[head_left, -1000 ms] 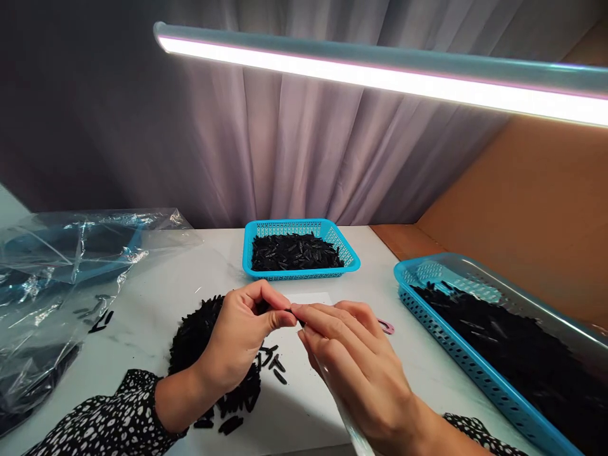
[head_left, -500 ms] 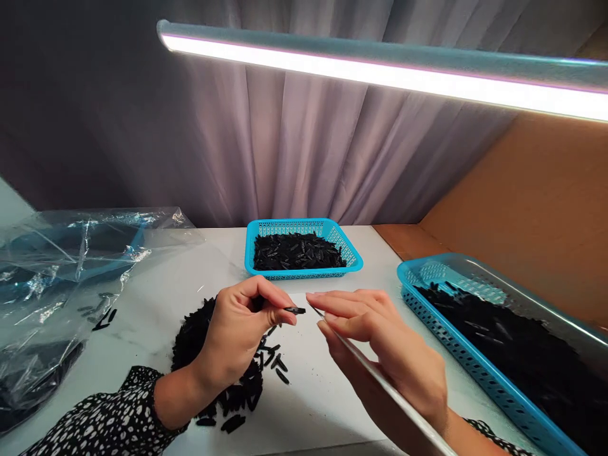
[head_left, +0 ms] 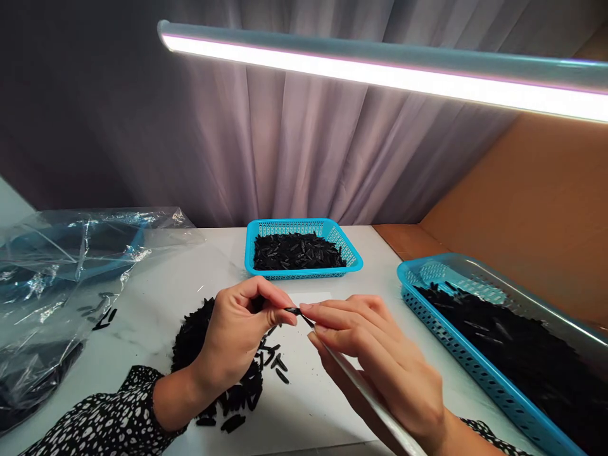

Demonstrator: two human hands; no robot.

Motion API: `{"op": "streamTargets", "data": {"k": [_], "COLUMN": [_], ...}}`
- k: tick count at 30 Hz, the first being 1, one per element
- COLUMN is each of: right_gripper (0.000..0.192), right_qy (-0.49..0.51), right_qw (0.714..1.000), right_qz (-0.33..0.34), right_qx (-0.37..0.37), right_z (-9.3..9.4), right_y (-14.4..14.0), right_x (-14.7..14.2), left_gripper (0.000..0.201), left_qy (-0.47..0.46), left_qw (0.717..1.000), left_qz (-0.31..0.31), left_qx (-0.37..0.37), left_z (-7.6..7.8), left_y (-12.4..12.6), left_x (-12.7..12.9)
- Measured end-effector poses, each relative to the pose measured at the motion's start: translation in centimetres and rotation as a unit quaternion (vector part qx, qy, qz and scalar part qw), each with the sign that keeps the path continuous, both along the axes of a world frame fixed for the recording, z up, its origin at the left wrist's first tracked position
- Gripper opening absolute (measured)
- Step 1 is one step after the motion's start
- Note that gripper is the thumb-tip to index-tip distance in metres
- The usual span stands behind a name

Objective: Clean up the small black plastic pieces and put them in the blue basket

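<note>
Between the thumb and forefinger of my left hand is a small, slim black piece, its end poking out to the right. My right hand grips a long, thin pale tool with a narrow dark tip; its exact kind does not show. That tip and my right fingertips are right at the free end of the piece. Beneath and behind my left hand lies a heap of similar black pieces. Several loose pieces lie between my hands on a white sheet.
A blue basket of black pieces stands at the back centre. A larger blue basket with more of them is at right. Clear plastic bags cover the left side. A bright tube lamp hangs above.
My right hand has moved slightly left with the tool, closing the gap to the black piece. My left hand has stayed nearly still.
</note>
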State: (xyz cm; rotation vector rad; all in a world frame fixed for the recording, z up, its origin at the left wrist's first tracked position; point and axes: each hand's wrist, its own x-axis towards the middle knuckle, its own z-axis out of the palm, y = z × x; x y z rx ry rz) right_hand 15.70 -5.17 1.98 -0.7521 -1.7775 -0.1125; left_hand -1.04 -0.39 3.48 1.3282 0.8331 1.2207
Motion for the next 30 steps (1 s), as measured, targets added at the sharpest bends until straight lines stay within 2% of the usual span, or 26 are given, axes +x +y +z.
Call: {"op": "streamTargets", "data": {"k": [7, 12, 16, 20, 24, 27, 30], "right_gripper": [0.023, 0.018, 0.02, 0.02, 0.02, 0.018, 0.021], "right_qy": [-0.051, -0.139, -0.114, -0.054, -0.035, -0.088, -0.187], "right_qw": [0.998, 0.99, 0.992, 0.997, 0.996, 0.985, 0.97], "right_qz": [0.007, -0.028, -0.045, -0.051, -0.062, -0.09, -0.085], "right_qx": [-0.046, -0.003, 0.015, -0.01, -0.047, -0.117, -0.133], "right_z": [0.7, 0.8, 0.2, -0.4, -0.2, 0.2, -0.4], "right_y": [-0.5, -0.8, -0.5, -0.2, 0.0, 0.3, 1.2], "right_x": [0.6, 0.7, 0.4, 0.3, 1.0, 1.8, 2.5], "left_gripper": [0.018, 0.019, 0.02, 0.02, 0.02, 0.019, 0.02], "left_qy": [0.001, -0.004, -0.012, -0.017, -0.03, -0.035, -0.034], "left_qw": [1.0, 0.999, 0.997, 0.997, 0.998, 0.998, 0.998], "left_qz": [-0.003, -0.007, -0.016, -0.021, -0.022, -0.019, -0.015], "left_qx": [-0.017, -0.051, -0.074, -0.065, -0.058, -0.054, -0.057], "left_z": [0.2, -0.2, -0.4, -0.2, -0.1, -0.2, -0.3], "left_y": [-0.2, -0.2, -0.4, -0.5, -0.5, -0.5, -0.6], "left_x": [0.0, 0.0, 0.1, 0.1, 0.1, 0.1, 0.1]}}
